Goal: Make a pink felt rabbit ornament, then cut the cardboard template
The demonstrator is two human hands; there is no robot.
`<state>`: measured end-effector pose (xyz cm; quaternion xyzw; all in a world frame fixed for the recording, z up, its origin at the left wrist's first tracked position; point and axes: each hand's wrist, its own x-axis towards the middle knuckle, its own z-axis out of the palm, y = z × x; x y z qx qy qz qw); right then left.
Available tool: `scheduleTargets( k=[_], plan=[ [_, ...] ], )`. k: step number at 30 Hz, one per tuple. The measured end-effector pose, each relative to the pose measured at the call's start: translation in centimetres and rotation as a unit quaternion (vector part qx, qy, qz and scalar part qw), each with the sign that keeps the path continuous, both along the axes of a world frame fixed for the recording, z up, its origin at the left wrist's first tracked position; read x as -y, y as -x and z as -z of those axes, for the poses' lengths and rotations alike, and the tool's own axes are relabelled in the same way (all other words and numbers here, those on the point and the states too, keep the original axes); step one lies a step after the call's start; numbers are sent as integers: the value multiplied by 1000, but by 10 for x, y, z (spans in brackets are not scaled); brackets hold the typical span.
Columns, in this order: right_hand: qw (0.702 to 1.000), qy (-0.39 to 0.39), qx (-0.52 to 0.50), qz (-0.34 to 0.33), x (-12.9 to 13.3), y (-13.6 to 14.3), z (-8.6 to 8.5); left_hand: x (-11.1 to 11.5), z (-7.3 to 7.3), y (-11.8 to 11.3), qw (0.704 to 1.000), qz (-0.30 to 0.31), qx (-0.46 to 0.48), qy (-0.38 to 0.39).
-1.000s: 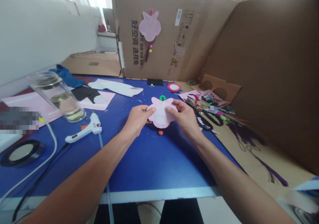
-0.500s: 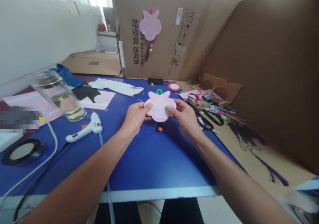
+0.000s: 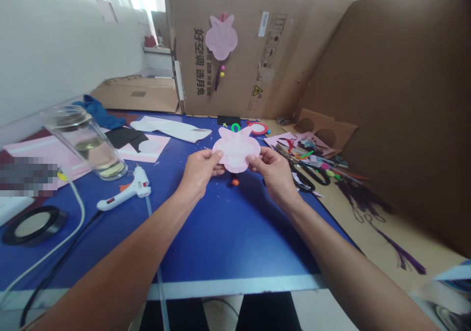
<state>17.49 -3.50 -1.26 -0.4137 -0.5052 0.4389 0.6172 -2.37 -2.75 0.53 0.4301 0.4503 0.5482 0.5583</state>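
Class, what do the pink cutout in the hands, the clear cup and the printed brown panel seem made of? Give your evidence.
Pink cutout: probably paper or felt, matte; no shine shows.
Clear cup: glass or hard plastic, glossy; liquid shows through its wall.
Printed brown panel: most likely cardboard, dull; it bears carton-style packing symbols.

Both the left hand [image 3: 198,174] and the right hand [image 3: 276,175] are bare, and their skin looks plain, with smooth outlines. Above the table [image 3: 243,238], the left forearm [image 3: 128,252] and the right forearm [image 3: 338,242] are also bare, as far as they can be seen. Each forearm is slender at the wrist and becomes thicker towards the elbow. Below the front edge of the table, the person wears black trousers [image 3: 268,311], of one even dark colour on both legs. The kind of cloth is too dark to tell.
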Motion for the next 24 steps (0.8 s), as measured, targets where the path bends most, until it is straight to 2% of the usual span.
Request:
scheduleTargets(
  k=[5, 11, 24],
  plan=[
    [999, 29, 8, -26, 0, 2, 1, -1, 1, 1, 1000, 3, 5, 5],
    [1000, 24, 8, -18, -1, 2, 2, 2, 1, 0, 999, 35, -4, 20],
    [999, 29, 16, -25, 1, 4, 0, 4, -1, -2, 999, 24, -4, 26]
  ],
)
